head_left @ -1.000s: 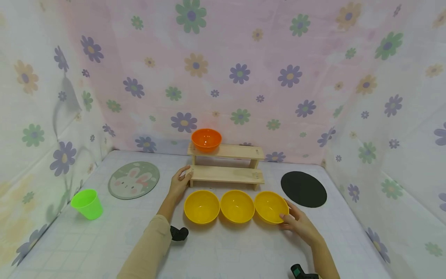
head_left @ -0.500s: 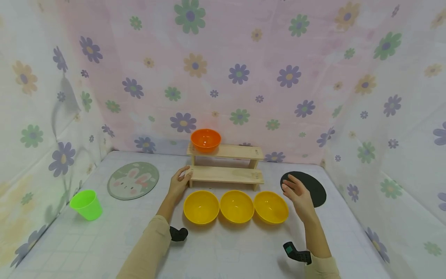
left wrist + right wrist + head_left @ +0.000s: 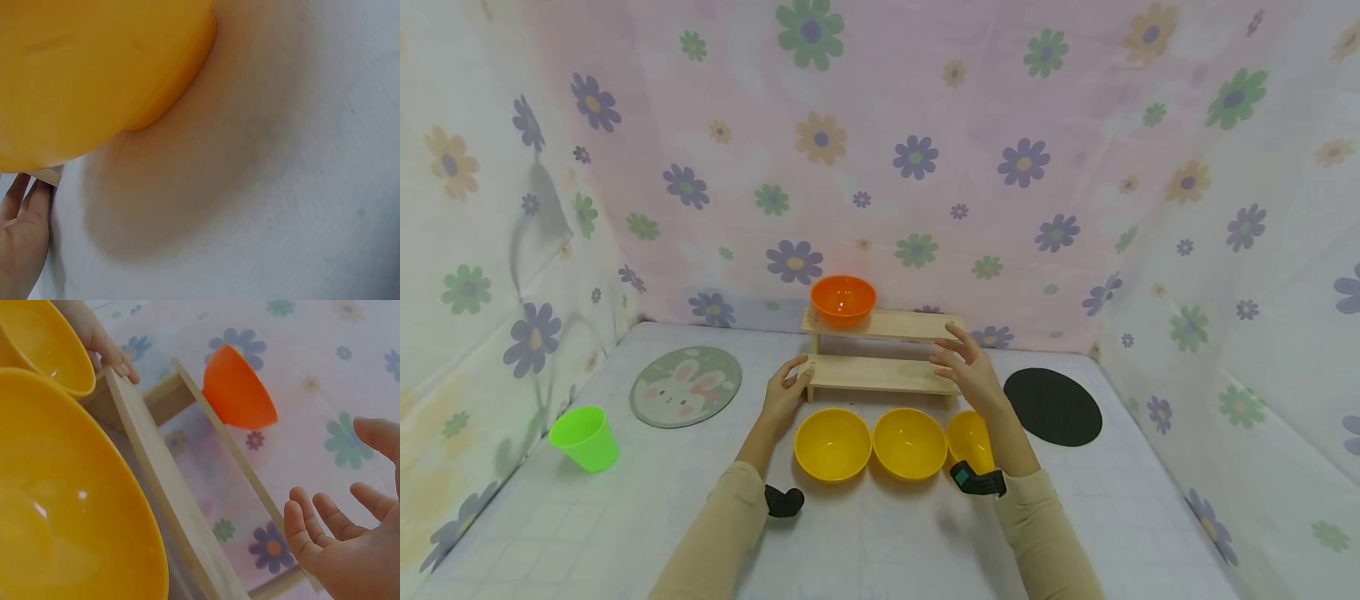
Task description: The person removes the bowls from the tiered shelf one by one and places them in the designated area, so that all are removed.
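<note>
The left hand (image 3: 785, 395) grips the left end of a two-tier pale wooden shelf (image 3: 872, 373); the right hand (image 3: 973, 377), empty, fingers spread, hovers near its right end, apart from the round orange bowl (image 3: 843, 302) on top.

I count three yellow bowls (image 3: 910, 444) and one orange bowl (image 3: 843, 302), which makes four bowls altogether. There is one wooden stand (image 3: 880, 374), and it has two boards (image 3: 902, 325). There is one green cup (image 3: 585, 439). The round mats are two: one rabbit mat (image 3: 686, 388) and one black mat (image 3: 1052, 407). Two hands are visible, one left hand (image 3: 784, 390) and one right hand (image 3: 970, 375), with two sleeves (image 3: 718, 533) and two black devices (image 3: 784, 502), one at each wrist. There is one table (image 3: 880, 542). The left wrist view shows one yellow bowl; the right wrist view shows two. The printed flowers (image 3: 810, 33) are many, and I cannot count them exactly.
</note>
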A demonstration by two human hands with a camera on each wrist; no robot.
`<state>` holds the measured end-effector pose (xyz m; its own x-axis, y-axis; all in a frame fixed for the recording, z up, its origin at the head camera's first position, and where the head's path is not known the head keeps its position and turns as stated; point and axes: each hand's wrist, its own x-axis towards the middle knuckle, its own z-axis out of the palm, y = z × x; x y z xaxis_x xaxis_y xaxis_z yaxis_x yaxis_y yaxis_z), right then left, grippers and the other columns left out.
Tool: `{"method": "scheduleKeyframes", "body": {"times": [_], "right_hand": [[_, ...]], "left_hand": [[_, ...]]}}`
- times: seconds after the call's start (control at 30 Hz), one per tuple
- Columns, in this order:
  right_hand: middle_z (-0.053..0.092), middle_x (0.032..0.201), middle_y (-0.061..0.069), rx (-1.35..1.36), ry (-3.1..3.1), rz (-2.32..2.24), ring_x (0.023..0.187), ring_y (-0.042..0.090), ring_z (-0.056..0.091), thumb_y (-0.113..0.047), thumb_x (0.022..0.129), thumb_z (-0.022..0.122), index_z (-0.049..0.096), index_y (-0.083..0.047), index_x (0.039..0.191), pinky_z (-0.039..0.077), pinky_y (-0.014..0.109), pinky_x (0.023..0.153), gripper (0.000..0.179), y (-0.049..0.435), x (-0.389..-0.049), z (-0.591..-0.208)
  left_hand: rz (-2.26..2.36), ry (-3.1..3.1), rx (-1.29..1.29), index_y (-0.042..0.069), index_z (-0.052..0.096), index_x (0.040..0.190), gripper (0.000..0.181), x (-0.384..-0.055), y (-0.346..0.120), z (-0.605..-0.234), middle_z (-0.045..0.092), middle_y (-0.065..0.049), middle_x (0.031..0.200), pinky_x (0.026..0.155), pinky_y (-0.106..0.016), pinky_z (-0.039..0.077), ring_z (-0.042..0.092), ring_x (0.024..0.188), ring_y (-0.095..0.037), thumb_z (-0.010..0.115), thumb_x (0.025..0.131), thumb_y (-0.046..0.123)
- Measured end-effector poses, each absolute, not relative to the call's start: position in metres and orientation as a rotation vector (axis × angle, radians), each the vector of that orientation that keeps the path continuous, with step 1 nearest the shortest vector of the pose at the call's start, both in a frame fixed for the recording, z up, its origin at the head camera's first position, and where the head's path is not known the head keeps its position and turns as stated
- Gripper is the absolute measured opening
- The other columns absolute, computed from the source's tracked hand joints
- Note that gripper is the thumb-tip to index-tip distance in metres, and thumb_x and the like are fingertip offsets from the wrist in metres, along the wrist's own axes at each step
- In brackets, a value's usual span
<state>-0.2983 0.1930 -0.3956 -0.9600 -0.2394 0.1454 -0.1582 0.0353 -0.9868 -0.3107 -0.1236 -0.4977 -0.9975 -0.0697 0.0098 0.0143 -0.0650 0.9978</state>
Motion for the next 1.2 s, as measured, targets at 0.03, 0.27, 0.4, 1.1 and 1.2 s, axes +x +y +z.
{"method": "scheduleKeyframes", "body": {"times": [0.03, 0.27, 0.4, 1.1, 1.2], "right_hand": [[0.034, 0.142, 0.025, -0.449, 2.211, -2.101, 0.120, 0.048, 0.043, -0.013, 0.098, 0.051, 0.019, -0.007, 0.149, 0.043, 0.046, 0.097, 0.061, 0.188, -0.302, -0.395], [0.036, 0.141, 0.024, -0.432, 2.129, -2.176, 0.110, 0.035, 0.054, -0.013, 0.096, 0.054, 0.022, -0.005, 0.148, 0.042, 0.050, 0.097, 0.062, 0.156, -0.328, -0.398], [0.035, 0.143, 0.023, -0.363, 1.991, -2.273, 0.115, 0.046, 0.050, -0.014, 0.096, 0.054, 0.018, -0.005, 0.149, 0.048, 0.037, 0.092, 0.065, 0.138, -0.339, -0.399], [0.035, 0.142, 0.020, -0.054, 1.781, -2.336, 0.083, 0.026, 0.064, -0.023, 0.094, 0.059, 0.023, -0.018, 0.149, 0.047, 0.047, 0.091, 0.066, 0.061, -0.369, -0.389], [0.037, 0.141, 0.019, -0.011, 1.763, -2.371, 0.088, 0.028, 0.063, -0.024, 0.094, 0.059, 0.024, -0.019, 0.149, 0.050, 0.043, 0.087, 0.065, 0.055, -0.371, -0.388]], "left_hand": [[-2.242, -2.118, 0.059, 0.009, 0.046, 0.138, 0.044, -0.311, -0.124, -0.498, 0.048, -0.024, 0.135, 0.083, -0.021, 0.047, 0.051, 0.117, -0.028, 0.056, 0.095, 0.017], [-2.229, -2.134, 0.068, 0.010, 0.046, 0.137, 0.044, -0.310, -0.125, -0.498, 0.047, -0.022, 0.136, 0.089, -0.028, 0.047, 0.049, 0.120, -0.031, 0.056, 0.095, 0.019], [-2.232, -2.136, 0.048, 0.008, 0.046, 0.136, 0.044, -0.307, -0.127, -0.495, 0.045, -0.024, 0.136, 0.090, -0.031, 0.048, 0.049, 0.120, -0.032, 0.055, 0.095, 0.018], [-2.233, -2.092, 0.023, 0.012, 0.050, 0.133, 0.044, -0.309, -0.125, -0.499, 0.048, -0.021, 0.135, 0.092, -0.035, 0.047, 0.050, 0.120, -0.031, 0.060, 0.092, 0.025], [-2.251, -2.111, 0.073, 0.010, 0.048, 0.136, 0.045, -0.311, -0.125, -0.497, 0.047, -0.022, 0.136, 0.090, -0.031, 0.047, 0.048, 0.122, -0.031, 0.058, 0.094, 0.021]]}}
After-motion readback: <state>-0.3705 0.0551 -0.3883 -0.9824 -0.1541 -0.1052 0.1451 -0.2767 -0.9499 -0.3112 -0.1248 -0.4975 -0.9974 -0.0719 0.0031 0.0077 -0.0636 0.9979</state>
